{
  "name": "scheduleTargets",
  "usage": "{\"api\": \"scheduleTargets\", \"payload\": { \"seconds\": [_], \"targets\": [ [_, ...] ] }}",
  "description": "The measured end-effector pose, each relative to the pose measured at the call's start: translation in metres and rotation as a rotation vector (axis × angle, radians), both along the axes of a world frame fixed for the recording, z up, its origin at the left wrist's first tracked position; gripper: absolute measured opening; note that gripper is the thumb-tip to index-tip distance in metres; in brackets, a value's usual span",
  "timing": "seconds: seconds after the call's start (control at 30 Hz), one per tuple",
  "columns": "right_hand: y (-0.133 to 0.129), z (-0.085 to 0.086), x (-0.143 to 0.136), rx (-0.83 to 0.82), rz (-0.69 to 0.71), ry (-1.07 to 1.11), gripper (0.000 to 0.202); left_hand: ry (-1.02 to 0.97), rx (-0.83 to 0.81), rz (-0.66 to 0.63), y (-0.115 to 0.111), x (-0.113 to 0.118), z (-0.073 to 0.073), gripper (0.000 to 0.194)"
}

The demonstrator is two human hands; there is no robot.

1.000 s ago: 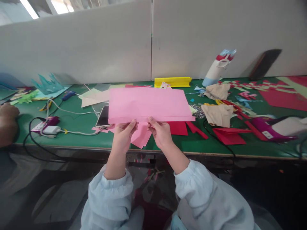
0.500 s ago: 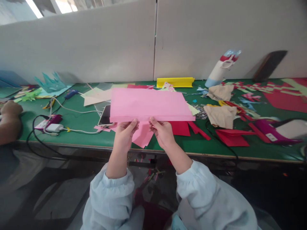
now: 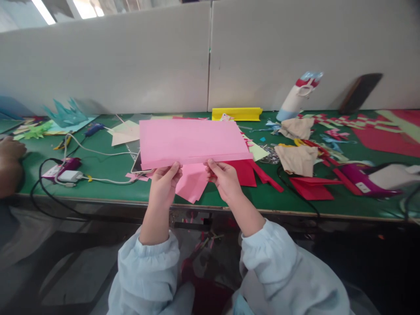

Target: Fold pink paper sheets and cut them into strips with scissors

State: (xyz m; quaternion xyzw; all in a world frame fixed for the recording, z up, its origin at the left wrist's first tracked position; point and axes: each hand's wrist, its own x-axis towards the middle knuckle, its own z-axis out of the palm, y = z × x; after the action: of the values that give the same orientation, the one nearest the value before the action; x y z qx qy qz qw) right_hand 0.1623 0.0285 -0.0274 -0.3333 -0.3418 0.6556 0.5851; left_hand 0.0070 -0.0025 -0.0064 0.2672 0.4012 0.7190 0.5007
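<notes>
A pink paper sheet (image 3: 193, 139) with a narrow folded strip along its near edge is held up over the green table. My left hand (image 3: 166, 179) pinches that edge left of its middle, thumb on top. Farther right along the same edge, my right hand (image 3: 221, 177) pinches it between thumb and fingers. Beneath and between the hands lies more pink paper (image 3: 192, 181), with red paper (image 3: 244, 173) beside it. A phone (image 3: 136, 163) is partly covered by the sheet's left end.
Beige cloths (image 3: 297, 159), a leaning bottle (image 3: 299, 97) and purple tools (image 3: 356, 177) stand or lie to the right. At the left are a white cable, an adapter (image 3: 70, 176), a teal paper shape (image 3: 65, 114) and another person's hand (image 3: 11, 148). A yellow folded paper (image 3: 236, 114) sits behind.
The pink sheet has shifted left and tilted slightly, its right end now higher. Both hands still grip its near edge, and the whole view has moved a little.
</notes>
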Motion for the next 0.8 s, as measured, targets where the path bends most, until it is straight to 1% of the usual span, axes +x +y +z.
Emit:
{"api": "scheduleTargets", "payload": {
  "seconds": [0.2,0.4,0.53,0.63,0.8],
  "targets": [
    [0.001,0.0011,0.0023,-0.024,-0.007,-0.027,0.037,0.015,-0.009,0.021,0.0013,-0.0028,-0.001,0.022],
    [0.001,0.0044,0.0031,-0.02,-0.04,-0.004,0.034,0.022,-0.019,0.044,0.0012,-0.0028,0.0012,0.019],
    [0.0023,0.0033,0.0029,-0.014,-0.072,0.028,0.031,0.011,-0.014,0.039,0.0004,-0.0022,0.0023,0.02],
    [0.0022,0.003,0.0025,-0.009,-0.07,0.051,0.029,0.011,-0.022,0.036,-0.0002,-0.0012,0.004,0.021],
    [0.0008,0.0067,0.0018,-0.031,-0.093,0.072,0.031,0.024,-0.023,0.031,-0.0005,-0.0002,0.005,0.021]
  ]
}}
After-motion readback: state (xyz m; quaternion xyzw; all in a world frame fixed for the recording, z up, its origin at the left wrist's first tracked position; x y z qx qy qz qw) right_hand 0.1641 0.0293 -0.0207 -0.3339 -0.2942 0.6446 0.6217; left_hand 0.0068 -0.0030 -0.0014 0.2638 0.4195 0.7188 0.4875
